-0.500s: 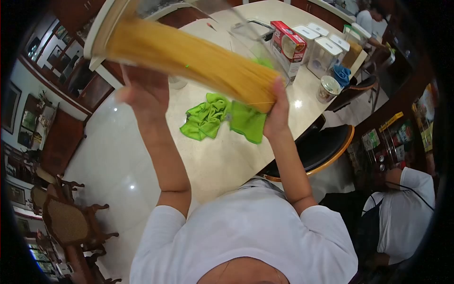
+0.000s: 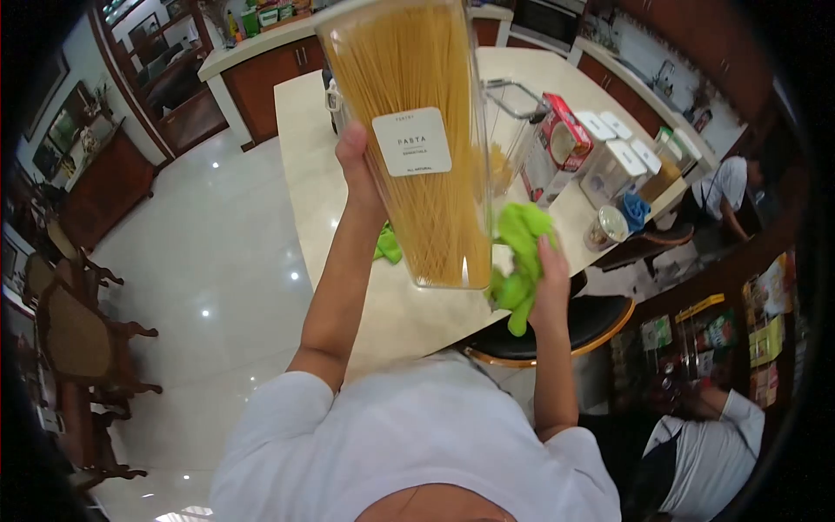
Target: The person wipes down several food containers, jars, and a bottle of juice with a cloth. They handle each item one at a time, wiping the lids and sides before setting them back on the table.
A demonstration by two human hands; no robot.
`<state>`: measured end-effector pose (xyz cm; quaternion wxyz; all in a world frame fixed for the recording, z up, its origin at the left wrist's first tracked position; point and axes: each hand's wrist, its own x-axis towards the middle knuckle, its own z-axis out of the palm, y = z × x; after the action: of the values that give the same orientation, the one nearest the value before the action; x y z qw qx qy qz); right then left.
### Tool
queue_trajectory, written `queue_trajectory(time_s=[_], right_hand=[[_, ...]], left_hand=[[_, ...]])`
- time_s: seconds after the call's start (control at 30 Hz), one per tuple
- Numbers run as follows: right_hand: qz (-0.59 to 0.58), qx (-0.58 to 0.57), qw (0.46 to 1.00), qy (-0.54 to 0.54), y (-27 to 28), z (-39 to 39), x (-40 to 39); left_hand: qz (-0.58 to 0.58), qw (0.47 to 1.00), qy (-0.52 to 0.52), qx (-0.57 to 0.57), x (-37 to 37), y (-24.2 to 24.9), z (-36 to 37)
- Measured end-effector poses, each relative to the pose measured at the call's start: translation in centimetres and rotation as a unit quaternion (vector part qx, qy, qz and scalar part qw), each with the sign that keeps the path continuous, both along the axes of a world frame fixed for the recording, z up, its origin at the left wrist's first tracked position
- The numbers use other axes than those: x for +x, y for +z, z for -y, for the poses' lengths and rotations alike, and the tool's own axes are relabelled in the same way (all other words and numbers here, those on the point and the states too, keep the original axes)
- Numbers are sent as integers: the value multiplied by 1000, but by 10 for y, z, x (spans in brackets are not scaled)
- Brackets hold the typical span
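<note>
A tall clear container of spaghetti [image 2: 426, 217], with a white "PASTA" label on its side, is held up in front of me. My left hand [image 2: 361, 170] is closed around its left side, the thumb showing at the edge. To the right of the container, my right hand [image 2: 550, 283] grips a bunched green cloth [image 2: 520, 252] that hangs down from the fingers. Another green cloth [image 2: 388, 244] lies on the table, partly hidden behind the container.
On the pale table [image 2: 304, 113] stand a red box [image 2: 557, 152], several white-lidded containers [image 2: 611, 174], a lidded tub [image 2: 606, 228] and a blue cloth [image 2: 635, 211]. A black chair [image 2: 557, 326] is tucked at the edge. Two other people are at the right.
The spaghetti container has gone from tilted sideways to upright, its label now facing me. My right hand has left its lower end and picked up a green cloth from the table.
</note>
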<state>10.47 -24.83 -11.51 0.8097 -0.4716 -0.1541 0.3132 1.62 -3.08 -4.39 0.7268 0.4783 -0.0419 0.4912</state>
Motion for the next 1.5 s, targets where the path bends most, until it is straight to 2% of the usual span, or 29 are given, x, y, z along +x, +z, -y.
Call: queue_trajectory(time_s=[0.07,0.1,0.17,0.2,0.23,0.27,0.3,0.33,0.4,0.47,0.5,0.57,0.67,0.7,0.8,0.83,0.87,0.93,0.97,1.03,1.07,1.1,1.13,1.17,1.2,1.27,1.33,1.43,1.5], right_hand=[[180,19,980,-87,24,20,-2],[186,16,978,-88,37,20,-4],[356,118,921,-105,62,4,-6],[402,133,905,-47,71,-7,1],[490,35,869,-64,73,-23,16],[636,25,767,-84,103,-44,16],[753,-63,646,-112,115,-57,21],[753,-67,645,-113,109,-63,14],[843,-86,510,-147,78,-73,6],[876,-156,455,-32,27,-45,-7],[879,-157,449,-32,14,-38,-6],[946,-92,310,8,-3,-29,-4],[914,-128,377,-75,52,-48,25],[909,-136,376,-113,75,-56,33],[885,-156,375,-227,123,-75,44],[865,-159,371,-300,127,-79,43],[863,-167,369,-301,119,-82,37],[861,-59,471,-184,88,-82,25],[890,-10,433,-141,71,-73,16],[876,35,456,-149,45,-50,10],[823,46,543,-159,40,-34,11],[761,56,624,-168,36,-14,11],[656,70,732,-169,36,10,2],[589,94,779,-192,38,32,-3],[533,81,804,-253,39,53,-7],[509,84,818,-255,46,97,6],[522,-52,785,-330,61,135,25],[349,89,903,-234,66,180,83],[302,99,929,-191,61,203,130]], left_hand=[[-21,997,-76,-16,1,-9,-4],[-16,997,-78,-18,3,-18,-7],[-54,986,-157,-19,9,-32,-11],[-53,985,-163,-20,12,-34,-5],[-74,981,-180,-25,14,-36,1],[-97,975,-196,-30,16,-38,8],[-76,979,-185,-47,20,-41,13],[-75,978,-189,-48,22,-46,14],[-86,985,-130,-77,26,-62,9],[-56,979,-145,-130,26,-73,1],[-60,972,-194,-117,26,-77,-5],[-65,964,-236,-106,27,-79,-5],[-155,965,-207,-33,40,-103,-20],[-61,977,-198,-49,23,-92,6],[-140,979,-138,-49,47,-108,10],[-88,986,-138,14,46,-110,18],[-89,985,-146,13,48,-112,25],[-153,986,8,66,52,-103,41],[-103,974,118,161,62,-118,43],[-106,988,56,93,71,-118,53],[-110,994,-3,23,75,-118,58],[-159,981,56,101,77,-112,63],[-158,981,49,101,83,-115,65],[-168,973,83,135,94,-123,66],[-180,962,117,169,105,-130,69],[-172,961,121,180,127,-144,76],[-165,959,124,195,141,-147,89],[-166,955,130,207,162,-144,108],[-160,948,152,230,174,-150,116]])
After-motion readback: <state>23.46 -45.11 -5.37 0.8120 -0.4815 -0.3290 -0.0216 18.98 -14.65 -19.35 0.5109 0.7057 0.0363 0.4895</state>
